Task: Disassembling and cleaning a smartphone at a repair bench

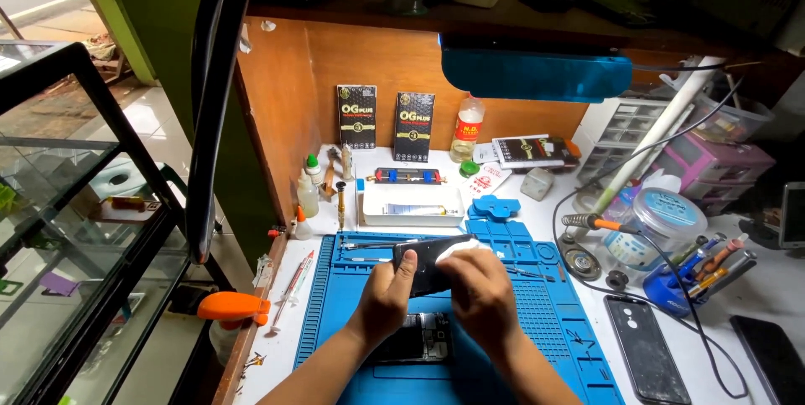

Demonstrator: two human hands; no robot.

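My left hand grips a black phone panel by its left edge, thumb on top, and holds it above the blue work mat. My right hand presses a white cloth onto the panel's right part. Below my hands an opened phone body lies on the mat, partly hidden by my wrists.
A black phone back cover lies right of the mat, near a soldering iron and a blue tool holder. A white tray, small bottles and black boxes stand at the back. A glass cabinet is at left.
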